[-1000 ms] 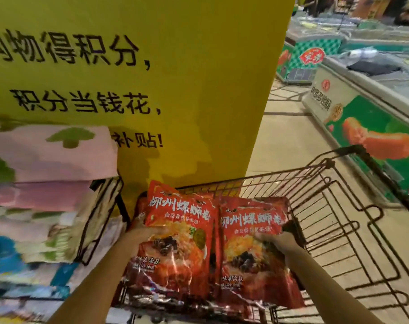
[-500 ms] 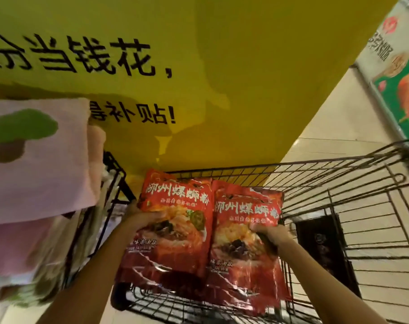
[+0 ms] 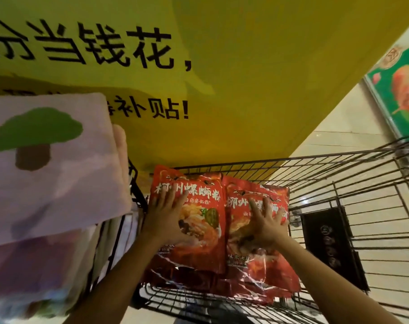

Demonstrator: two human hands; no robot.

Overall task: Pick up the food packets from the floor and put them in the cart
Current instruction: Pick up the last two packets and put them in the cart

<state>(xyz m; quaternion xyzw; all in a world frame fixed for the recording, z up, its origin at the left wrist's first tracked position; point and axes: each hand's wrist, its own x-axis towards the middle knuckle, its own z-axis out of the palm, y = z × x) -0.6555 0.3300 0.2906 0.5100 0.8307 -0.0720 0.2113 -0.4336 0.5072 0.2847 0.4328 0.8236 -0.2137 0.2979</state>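
Two red food packets lie side by side in the left end of the black wire cart [image 3: 320,160], on top of more red packets. My left hand [image 3: 163,218] rests flat on the left packet [image 3: 199,251], fingers spread. My right hand [image 3: 266,223] is pressed flat on the right packet [image 3: 276,274], fingers also spread. Neither hand is curled around a packet's edge. The floor where the packets came from is out of view.
A big yellow sign [image 3: 234,66] with black characters stands right behind the cart. Folded pink towels [image 3: 46,178] on a black rack crowd the left side. A black panel [image 3: 327,244] lies in the cart's right part. A green freezer front [image 3: 400,94] stands far right.
Both hands have let go of the packets' edges and now lie flat on top of them. The packets have sunk lower into the cart. The view has moved closer and down.
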